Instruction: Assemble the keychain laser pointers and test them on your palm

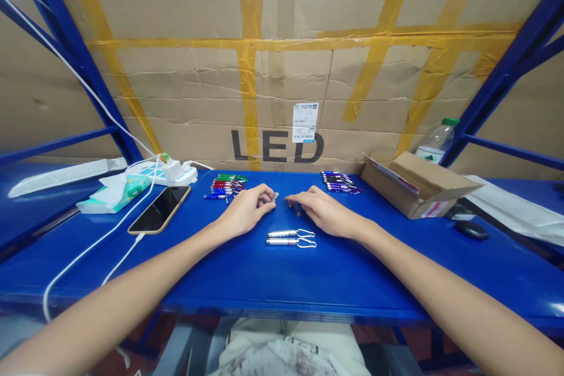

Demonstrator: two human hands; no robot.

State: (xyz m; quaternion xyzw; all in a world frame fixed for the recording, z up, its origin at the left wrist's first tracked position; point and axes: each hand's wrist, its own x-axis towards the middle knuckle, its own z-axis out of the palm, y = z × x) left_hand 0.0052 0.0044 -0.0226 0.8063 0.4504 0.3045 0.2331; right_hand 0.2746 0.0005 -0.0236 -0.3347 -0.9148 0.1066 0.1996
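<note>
Silver penlights (284,241) with looped clips: two.
Multicoloured penlights (220,185), left group: three colours (green, red, blue), lying too close to count singly.
Dark-toned penlights (338,187), right group: several, likewise uncountable.
Bare hands (330,214): two.
Smartphone (160,211): one.
Tissue packet (112,195): one.
Power strip (189,175): one.
Open carton (390,192): one.
Green-capped bottle (438,142): one.
Shipping label (304,120): one.
Large printed letters (266,147), L, E, D: three.
Counter (282,276): one.
</note>
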